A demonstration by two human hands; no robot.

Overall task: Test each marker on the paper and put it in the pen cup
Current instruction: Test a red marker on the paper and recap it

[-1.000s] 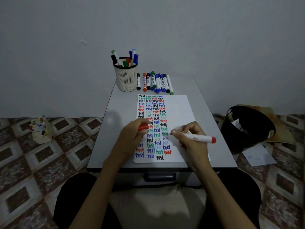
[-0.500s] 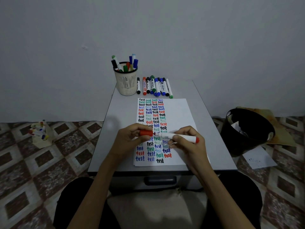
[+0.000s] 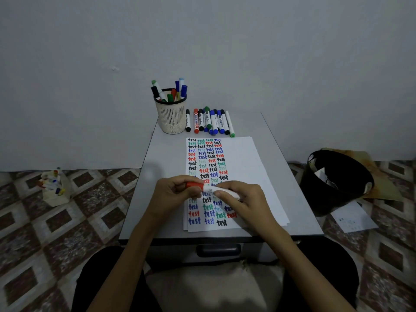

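A red marker (image 3: 211,189) lies level between both hands above the paper (image 3: 242,163), which is filled with columns of the word "test" in several colours. My left hand (image 3: 174,191) pinches its red cap (image 3: 194,185), and the cap sits on the marker's tip. My right hand (image 3: 244,199) grips the white barrel. The cream mesh pen cup (image 3: 171,117) stands at the table's back left with several markers in it. A row of several markers (image 3: 209,121) lies beside the cup.
The small grey table (image 3: 164,176) has a drawer handle (image 3: 218,250) at its front. A black bin (image 3: 335,181) stands on the floor to the right with loose paper (image 3: 353,218) beside it. A bag of markers (image 3: 54,188) sits on the floor to the left.
The right hand lifted the marker's tip off the paper and turned it level. Cap and marker came together, and the cap now sits on the tip.
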